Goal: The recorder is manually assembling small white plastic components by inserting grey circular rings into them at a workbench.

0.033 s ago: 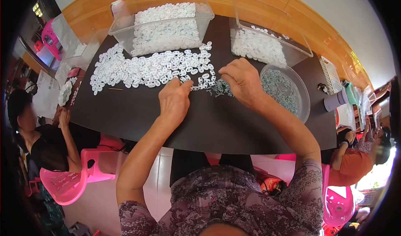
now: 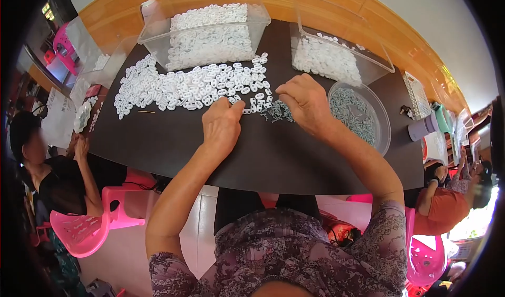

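Note:
A spread of small white oval plastic pieces with holes (image 2: 179, 89) covers the far left part of the dark table. My left hand (image 2: 222, 122) is at the near edge of this spread. Its fingers are curled and pinched together; anything between them is hidden. To the right, my right hand (image 2: 306, 101) hovers by a small heap of grey-green pins (image 2: 277, 111), its thumb and fingers closed. Whatever it may grip is too small to make out. Several white pieces lie between the two hands. More grey-green pins fill a clear round tub (image 2: 387, 131) beside my right wrist.
Two clear bins, a left one (image 2: 152, 47) and a right one (image 2: 381, 68), hold white pieces at the back. A thin gold-coloured stick (image 2: 146, 112) lies front left. A lilac cup (image 2: 422, 127) stands far right. People sit at both sides, near pink chairs (image 2: 108, 213).
My left hand has shifted very slightly to the right. The right hand and the things on the table look the same.

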Motion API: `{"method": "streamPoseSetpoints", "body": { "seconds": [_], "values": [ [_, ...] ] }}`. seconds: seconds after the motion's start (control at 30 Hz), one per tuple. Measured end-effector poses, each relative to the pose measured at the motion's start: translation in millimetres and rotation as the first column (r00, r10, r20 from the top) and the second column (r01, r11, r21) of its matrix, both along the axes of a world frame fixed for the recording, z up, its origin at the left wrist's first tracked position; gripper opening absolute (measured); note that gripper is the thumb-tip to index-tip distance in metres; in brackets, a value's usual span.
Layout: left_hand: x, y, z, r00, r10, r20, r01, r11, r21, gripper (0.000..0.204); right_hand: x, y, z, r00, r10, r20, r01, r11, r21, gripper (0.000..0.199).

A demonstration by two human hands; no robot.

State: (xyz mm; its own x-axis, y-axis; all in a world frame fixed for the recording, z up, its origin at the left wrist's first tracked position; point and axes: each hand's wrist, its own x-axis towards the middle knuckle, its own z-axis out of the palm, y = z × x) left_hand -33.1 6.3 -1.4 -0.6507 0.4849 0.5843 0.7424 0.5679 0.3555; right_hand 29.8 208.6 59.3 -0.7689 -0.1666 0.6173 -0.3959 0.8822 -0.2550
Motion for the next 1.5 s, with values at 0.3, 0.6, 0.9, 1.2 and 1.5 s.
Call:
{"method": "streamPoseSetpoints", "body": {
  "seconds": [0.3, 0.6, 0.9, 1.2, 1.5],
  "values": [
    [2, 0, -1, 0.995, -0.037, -0.093, 0.027, 0.994, -0.108, 0.008, 10, -1, -11, 0.997, 0.025, 0.076, -0.022, 0.999, -0.04, 0.01],
    [35, -28, 15, 0.677, -0.258, 0.689, -0.105, 0.893, 0.438, 0.004, 18, -13, -39, 0.995, 0.03, 0.093, -0.026, 0.999, -0.039, 0.011],
    [55, -37, 14, 0.368, -0.61, 0.701, -0.324, 0.623, 0.712, 0.011, 7, -24, -45, 0.998, -0.015, 0.06, 0.008, 0.993, 0.121, 0.017],
    [57, -41, 6, 0.371, -0.618, 0.693, -0.398, 0.568, 0.72, 0.01, 8, -31, -44, 0.992, -0.027, 0.121, 0.016, 0.996, 0.091, 0.013],
    [60, -41, 0, 0.431, -0.623, 0.653, -0.337, 0.56, 0.757, 0.009, 24, -7, -39, 0.994, -0.015, 0.105, 0.014, 1.0, 0.007, 0.011]
  ]
}}
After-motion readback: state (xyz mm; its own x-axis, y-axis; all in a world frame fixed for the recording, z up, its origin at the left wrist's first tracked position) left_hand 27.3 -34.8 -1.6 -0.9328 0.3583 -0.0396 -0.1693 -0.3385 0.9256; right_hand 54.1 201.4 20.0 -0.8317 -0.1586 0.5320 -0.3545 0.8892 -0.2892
